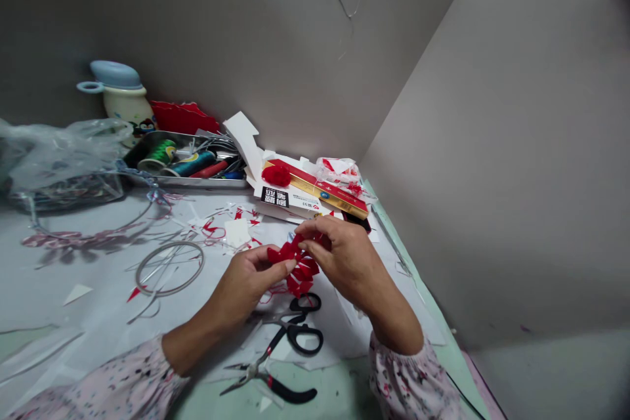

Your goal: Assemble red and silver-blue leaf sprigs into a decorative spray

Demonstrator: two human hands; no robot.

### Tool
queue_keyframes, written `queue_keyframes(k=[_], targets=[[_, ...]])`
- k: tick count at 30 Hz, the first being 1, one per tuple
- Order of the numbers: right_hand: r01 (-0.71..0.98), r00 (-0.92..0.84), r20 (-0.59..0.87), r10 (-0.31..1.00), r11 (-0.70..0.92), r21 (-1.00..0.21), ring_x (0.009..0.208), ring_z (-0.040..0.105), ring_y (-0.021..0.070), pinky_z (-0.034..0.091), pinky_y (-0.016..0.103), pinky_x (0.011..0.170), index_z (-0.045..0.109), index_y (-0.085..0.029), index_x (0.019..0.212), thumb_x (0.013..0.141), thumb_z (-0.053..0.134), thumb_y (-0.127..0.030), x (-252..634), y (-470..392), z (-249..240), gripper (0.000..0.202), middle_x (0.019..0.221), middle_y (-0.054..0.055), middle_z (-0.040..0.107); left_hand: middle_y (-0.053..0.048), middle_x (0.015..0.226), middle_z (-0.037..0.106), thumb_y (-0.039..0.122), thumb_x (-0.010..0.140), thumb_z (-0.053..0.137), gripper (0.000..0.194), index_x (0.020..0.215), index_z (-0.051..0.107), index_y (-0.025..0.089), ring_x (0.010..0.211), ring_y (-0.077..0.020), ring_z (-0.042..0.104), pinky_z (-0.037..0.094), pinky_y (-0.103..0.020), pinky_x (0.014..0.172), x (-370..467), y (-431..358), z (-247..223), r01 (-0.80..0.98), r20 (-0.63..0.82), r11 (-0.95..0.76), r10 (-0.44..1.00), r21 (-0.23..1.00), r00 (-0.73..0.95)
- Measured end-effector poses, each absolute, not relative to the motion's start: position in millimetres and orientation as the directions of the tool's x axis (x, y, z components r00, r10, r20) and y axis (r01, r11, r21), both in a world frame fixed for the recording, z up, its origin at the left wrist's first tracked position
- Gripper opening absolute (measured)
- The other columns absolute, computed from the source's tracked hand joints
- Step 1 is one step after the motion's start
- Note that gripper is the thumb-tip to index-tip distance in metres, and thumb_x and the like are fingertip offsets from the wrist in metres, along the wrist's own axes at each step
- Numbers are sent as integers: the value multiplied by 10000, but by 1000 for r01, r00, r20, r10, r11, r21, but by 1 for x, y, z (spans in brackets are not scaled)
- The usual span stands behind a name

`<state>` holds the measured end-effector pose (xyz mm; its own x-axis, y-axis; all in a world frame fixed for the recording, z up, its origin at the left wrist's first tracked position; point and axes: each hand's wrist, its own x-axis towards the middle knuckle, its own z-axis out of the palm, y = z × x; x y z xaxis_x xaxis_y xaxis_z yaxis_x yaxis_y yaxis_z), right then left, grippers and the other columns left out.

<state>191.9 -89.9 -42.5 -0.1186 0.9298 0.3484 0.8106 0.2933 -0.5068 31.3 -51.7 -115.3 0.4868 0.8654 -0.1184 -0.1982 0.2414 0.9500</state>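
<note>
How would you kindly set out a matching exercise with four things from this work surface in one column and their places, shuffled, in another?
Things
1. Bright red ribbon-like piece
2. Black-handled metal scissors
3. Cream bottle with a blue lid
4. Green thread spool

Places
A. Inside the silver metal tray
B. Near the grey wall at the back
C. Held between the left hand and right hand
D. Beside the black-and-red-handled pliers

Pairs: 1-C; 2-D; 3-B; 4-A
</note>
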Motion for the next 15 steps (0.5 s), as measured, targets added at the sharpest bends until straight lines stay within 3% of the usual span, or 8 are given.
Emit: queue_keyframes(k=[15], targets=[[682,154,199,968,42,-731,763,666,161,502,293,699,740,-226,889,811,606,-185,180,-90,-44,161,856,15,751,-46,795,752,294,743,773,157,818,736,161,733,-175,668,512,-281,723,31,-50,-120,-190,-97,206,880,960,465]])
